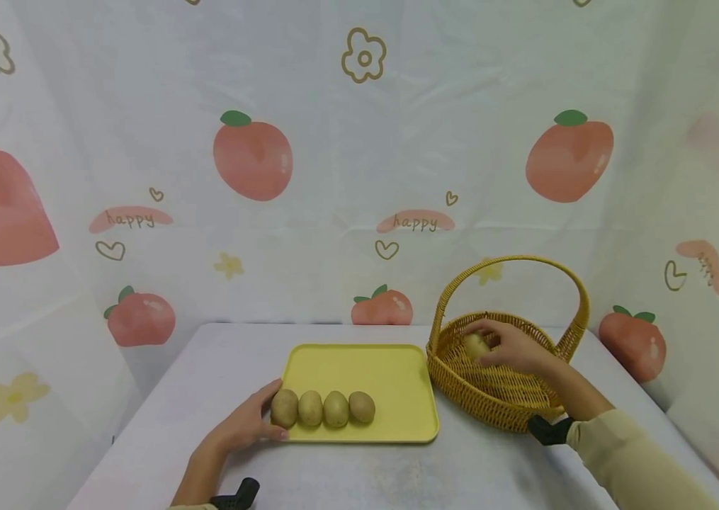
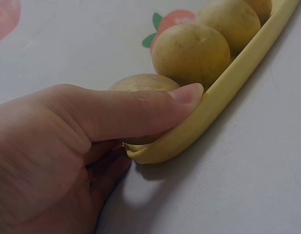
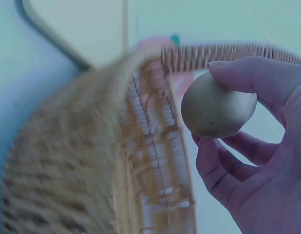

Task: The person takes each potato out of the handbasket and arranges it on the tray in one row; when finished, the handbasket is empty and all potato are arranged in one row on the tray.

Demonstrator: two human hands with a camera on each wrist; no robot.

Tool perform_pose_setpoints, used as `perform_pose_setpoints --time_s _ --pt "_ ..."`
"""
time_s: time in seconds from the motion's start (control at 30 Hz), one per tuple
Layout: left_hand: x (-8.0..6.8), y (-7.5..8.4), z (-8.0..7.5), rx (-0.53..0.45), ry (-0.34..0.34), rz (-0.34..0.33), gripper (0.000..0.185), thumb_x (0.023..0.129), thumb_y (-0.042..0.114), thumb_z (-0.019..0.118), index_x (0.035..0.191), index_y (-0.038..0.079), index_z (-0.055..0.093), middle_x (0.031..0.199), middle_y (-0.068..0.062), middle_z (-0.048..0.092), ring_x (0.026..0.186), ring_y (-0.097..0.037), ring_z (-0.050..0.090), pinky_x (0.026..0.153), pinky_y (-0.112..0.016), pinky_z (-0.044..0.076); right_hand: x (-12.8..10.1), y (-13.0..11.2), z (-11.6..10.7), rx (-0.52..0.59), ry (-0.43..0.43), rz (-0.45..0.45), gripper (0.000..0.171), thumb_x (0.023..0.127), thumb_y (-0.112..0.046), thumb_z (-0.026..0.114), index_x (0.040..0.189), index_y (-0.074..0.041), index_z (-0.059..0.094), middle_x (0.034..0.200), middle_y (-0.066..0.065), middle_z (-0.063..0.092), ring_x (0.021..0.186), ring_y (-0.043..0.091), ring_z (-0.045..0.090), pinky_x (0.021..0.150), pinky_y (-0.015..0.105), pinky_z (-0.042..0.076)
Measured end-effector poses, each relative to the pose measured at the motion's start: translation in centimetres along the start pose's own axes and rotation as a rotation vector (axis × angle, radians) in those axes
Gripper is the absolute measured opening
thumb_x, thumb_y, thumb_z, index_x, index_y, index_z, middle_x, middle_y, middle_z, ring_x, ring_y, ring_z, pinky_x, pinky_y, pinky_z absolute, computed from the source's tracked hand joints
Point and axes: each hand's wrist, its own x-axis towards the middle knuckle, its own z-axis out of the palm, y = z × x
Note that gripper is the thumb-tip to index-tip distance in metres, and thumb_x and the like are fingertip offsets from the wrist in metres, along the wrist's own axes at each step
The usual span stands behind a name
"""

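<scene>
My right hand (image 1: 511, 348) holds a potato (image 1: 477, 346) over the wicker basket (image 1: 483, 407). In the right wrist view the thumb lies on top of this potato (image 3: 216, 108) and curled fingers support it from below. My left hand (image 1: 246, 422) grips the near left corner of the yellow tray (image 1: 391, 368). Its thumb (image 2: 155, 109) lies over the tray's rim (image 2: 204, 119) in the left wrist view, partly hiding the end potato (image 2: 141, 83). A row of several potatoes (image 1: 336, 409) runs along the tray's near side, starting beside the left hand.
The basket's tall arched handle (image 1: 518, 258) rises above the right hand. The basket stands close to the tray's right edge. Both rest on a white-covered table (image 1: 365, 478). Behind stands a white cloth backdrop (image 1: 333, 269) printed with fruit and flowers.
</scene>
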Motion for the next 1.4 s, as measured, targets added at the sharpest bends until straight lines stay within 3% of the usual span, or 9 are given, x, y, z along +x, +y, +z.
perform_pose_setpoints --time_s 0.23,0.5,0.67,0.87,1.0,1.23,1.4 --pt "0.2 -0.4 -0.1 -0.003 -0.007 0.007 0.11 0.063 0.019 0.09 0.148 -0.01 0.026 0.152 -0.03 0.028 0.14 -0.047 0.02 0.114 -0.059 0.013 -0.8 -2.3 2.7 0.09 0.004 -0.004 0.051 0.078 -0.009 0.079 0.125 -0.004 0.058 0.113 0.016 0.057 0.087 0.028 0.058 0.063 0.036 0.054" --pt "0.2 -0.3 -0.1 -0.013 -0.015 0.016 0.11 0.063 0.019 0.09 0.148 -0.01 0.025 0.152 -0.03 0.026 0.141 -0.047 0.02 0.114 -0.059 0.012 -0.6 -4.0 6.8 0.211 -0.053 -0.039 0.051 0.081 -0.012 0.077 0.128 -0.008 0.057 0.115 0.016 0.055 0.086 0.024 0.062 0.061 0.036 0.057" --pt "0.1 -0.4 -0.2 0.003 -0.009 0.015 0.11 0.064 0.02 0.09 0.148 -0.009 0.025 0.152 -0.029 0.027 0.141 -0.047 0.02 0.114 -0.059 0.013 0.6 -4.3 10.3 0.247 -0.094 -0.026 0.052 0.079 -0.012 0.077 0.127 -0.01 0.058 0.11 0.015 0.055 0.072 0.02 0.062 0.055 0.045 0.057" --pt "0.2 -0.3 -0.5 0.004 -0.008 0.014 0.111 0.064 0.021 0.09 0.148 -0.01 0.025 0.152 -0.029 0.026 0.141 -0.046 0.02 0.114 -0.058 0.013 2.1 -3.8 14.2 0.182 -0.052 0.028 0.053 0.075 -0.011 0.079 0.125 -0.006 0.061 0.104 0.011 0.058 0.07 0.016 0.06 0.057 0.031 0.053" --pt "0.2 -0.3 -0.6 0.008 -0.013 0.024 0.111 0.065 0.022 0.09 0.149 -0.01 0.024 0.153 -0.029 0.026 0.141 -0.046 0.019 0.114 -0.058 0.014 2.8 -3.6 15.9 0.134 -0.039 0.039 0.053 0.072 -0.01 0.08 0.122 -0.004 0.063 0.099 0.007 0.061 0.077 0.016 0.06 0.061 0.029 0.051" --pt "0.6 -0.3 -0.1 -0.012 -0.005 0.005 0.111 0.064 0.021 0.09 0.149 -0.009 0.024 0.153 -0.028 0.026 0.141 -0.045 0.019 0.114 -0.058 0.013 2.7 -4.2 16.8 0.074 -0.051 0.077 0.054 0.075 -0.015 0.079 0.125 -0.006 0.062 0.102 0.008 0.062 0.076 0.016 0.058 0.061 0.03 0.048" --pt "0.3 0.0 0.0 -0.009 -0.006 -0.002 0.112 0.064 0.02 0.09 0.149 -0.009 0.024 0.153 -0.029 0.025 0.141 -0.046 0.019 0.114 -0.057 0.013 2.4 -4.1 16.9 0.059 -0.047 0.046 0.056 0.077 -0.02 0.08 0.127 -0.005 0.061 0.109 0.012 0.064 0.073 0.015 0.058 0.061 0.029 0.048"
